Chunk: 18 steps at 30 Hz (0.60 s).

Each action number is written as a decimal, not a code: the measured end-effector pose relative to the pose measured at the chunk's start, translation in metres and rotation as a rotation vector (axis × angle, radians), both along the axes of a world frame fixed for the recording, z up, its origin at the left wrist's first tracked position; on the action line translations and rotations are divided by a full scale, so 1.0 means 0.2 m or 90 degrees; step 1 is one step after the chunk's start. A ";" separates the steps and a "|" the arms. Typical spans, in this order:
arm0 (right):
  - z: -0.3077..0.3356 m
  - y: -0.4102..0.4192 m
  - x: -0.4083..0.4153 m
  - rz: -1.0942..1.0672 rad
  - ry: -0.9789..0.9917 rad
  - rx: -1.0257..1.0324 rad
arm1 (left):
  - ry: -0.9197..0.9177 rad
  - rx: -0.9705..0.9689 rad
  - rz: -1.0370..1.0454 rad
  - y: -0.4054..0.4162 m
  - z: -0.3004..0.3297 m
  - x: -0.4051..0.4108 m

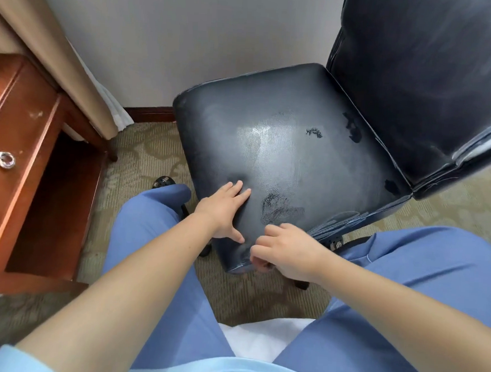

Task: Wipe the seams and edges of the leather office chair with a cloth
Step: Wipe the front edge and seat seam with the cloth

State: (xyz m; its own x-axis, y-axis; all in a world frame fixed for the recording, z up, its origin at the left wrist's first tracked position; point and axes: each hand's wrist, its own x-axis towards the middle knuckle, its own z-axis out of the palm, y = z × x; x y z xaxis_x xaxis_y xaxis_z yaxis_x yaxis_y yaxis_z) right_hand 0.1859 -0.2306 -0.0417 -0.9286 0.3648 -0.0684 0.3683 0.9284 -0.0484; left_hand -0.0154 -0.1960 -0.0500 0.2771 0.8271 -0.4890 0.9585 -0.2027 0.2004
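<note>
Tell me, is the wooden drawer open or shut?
Shut. The drawer front sits flush with the wooden desk; its ring handle hangs untouched.

**Dark Leather, Warm Wood, Blue Cloth**

We see a navy-black leather chair [312, 149] with grey scuffs and black worn patches, a reddish-brown wooden cabinet [20, 143], an olive-beige carpet [142, 156] with a pale floral pattern, a tan curtain [46, 35], a grey wall [190, 33], and our blue trousers [404, 296].

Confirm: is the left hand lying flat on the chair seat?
Yes, the left hand rests palm-down with straight, spread fingers on the near corner of the black leather seat.
</note>
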 end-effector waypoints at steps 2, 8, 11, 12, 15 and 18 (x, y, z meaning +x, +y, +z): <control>0.01 0.03 0.07 -0.031 -0.009 0.022 | 0.001 0.005 0.003 -0.01 0.00 0.01; -0.06 -0.08 -0.06 0.033 0.033 0.050 | 0.009 0.025 0.013 -0.02 0.01 0.03; -0.14 -0.16 -0.17 0.067 0.047 0.070 | 0.010 0.030 0.015 -0.02 0.00 0.03; -0.16 -0.17 -0.19 0.075 0.050 0.079 | 0.010 0.031 0.015 -0.02 0.00 0.03; -0.17 -0.18 -0.21 0.083 0.058 0.092 | 0.008 0.031 0.014 -0.02 0.00 0.03; -0.12 -0.11 -0.13 0.099 0.054 0.102 | 0.009 0.033 0.008 -0.02 0.00 0.03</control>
